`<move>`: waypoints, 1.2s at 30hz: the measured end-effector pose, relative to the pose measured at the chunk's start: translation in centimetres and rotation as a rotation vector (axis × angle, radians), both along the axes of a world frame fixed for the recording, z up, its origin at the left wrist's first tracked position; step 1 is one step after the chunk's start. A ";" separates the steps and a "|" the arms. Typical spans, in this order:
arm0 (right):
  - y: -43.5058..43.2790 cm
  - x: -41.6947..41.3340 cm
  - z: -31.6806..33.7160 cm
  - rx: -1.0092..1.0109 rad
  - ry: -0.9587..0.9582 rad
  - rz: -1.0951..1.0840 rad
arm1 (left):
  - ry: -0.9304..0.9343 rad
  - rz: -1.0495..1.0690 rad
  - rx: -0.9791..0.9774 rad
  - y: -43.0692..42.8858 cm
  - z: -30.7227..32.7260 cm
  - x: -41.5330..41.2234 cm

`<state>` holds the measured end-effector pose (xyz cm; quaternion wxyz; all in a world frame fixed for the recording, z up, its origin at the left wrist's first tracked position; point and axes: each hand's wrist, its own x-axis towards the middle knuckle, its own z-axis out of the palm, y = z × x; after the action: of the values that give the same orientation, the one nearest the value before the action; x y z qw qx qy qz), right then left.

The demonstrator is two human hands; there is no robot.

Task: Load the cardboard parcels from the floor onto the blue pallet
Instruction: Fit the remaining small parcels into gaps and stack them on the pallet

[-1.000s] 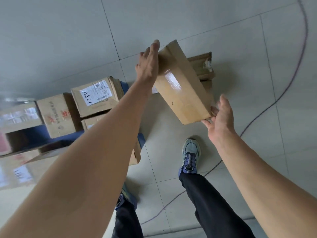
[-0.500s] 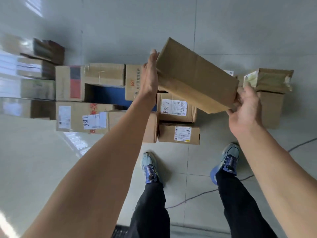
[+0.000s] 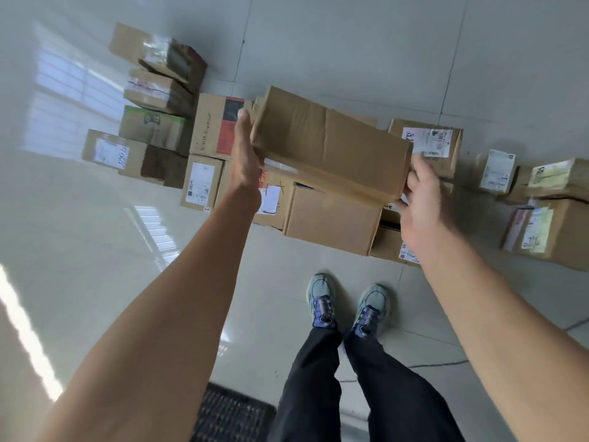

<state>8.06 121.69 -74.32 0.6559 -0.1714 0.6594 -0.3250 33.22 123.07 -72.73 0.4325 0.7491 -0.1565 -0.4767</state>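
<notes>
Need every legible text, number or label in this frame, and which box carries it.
"Royal": partial sideways print on the red-and-black box; the rest is blurred.
"0960"?: handwritten on the label of the left box; uncertain.
Handwriting on the labelled box past the held parcel: unreadable.
Other shipping labels: too small or blurred.
Held parcel: no text visible.

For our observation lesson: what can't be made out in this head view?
All in the head view.
Label print: blurred, too small to read.
Mat: cut off by bottom edge.
Rightmost parcel: cut off by right edge.
Right hand: fingertips hidden between hand and held parcel.
</notes>
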 end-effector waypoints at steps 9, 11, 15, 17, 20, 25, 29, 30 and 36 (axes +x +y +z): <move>2.8 10.2 -1.9 -0.017 -0.079 0.284 | -0.001 0.150 0.094 6.2 -1.7 12.4; 3.4 12.5 -3.1 -0.011 -0.054 0.323 | 0.015 0.164 0.117 7.3 -3.0 15.1; 4.0 16.5 -5.3 0.043 -0.001 0.348 | 0.084 0.150 0.160 9.0 -5.7 19.6; 4.2 17.9 -6.4 0.060 0.033 0.386 | 0.126 0.126 0.179 9.7 -6.9 21.2; 4.6 19.4 -7.6 0.090 0.082 0.444 | 0.181 0.098 0.203 10.5 -8.7 22.7; 4.6 20.7 -9.2 0.113 0.143 0.464 | 0.244 0.045 0.229 11.2 -11.5 24.2; 4.4 20.9 -10.5 0.152 0.204 0.471 | 0.264 0.010 0.274 11.2 -12.8 24.7; 4.4 20.9 -10.7 0.154 0.217 0.479 | 0.274 0.011 0.288 11.1 -13.1 24.7; 4.1 20.7 -12.0 0.179 0.283 0.540 | 0.302 -0.047 0.315 11.4 -15.1 24.5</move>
<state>28.71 125.75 -86.29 0.6327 -0.3253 0.7008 -0.0526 57.74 134.49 -87.87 0.3175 0.7237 -0.0311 -0.6120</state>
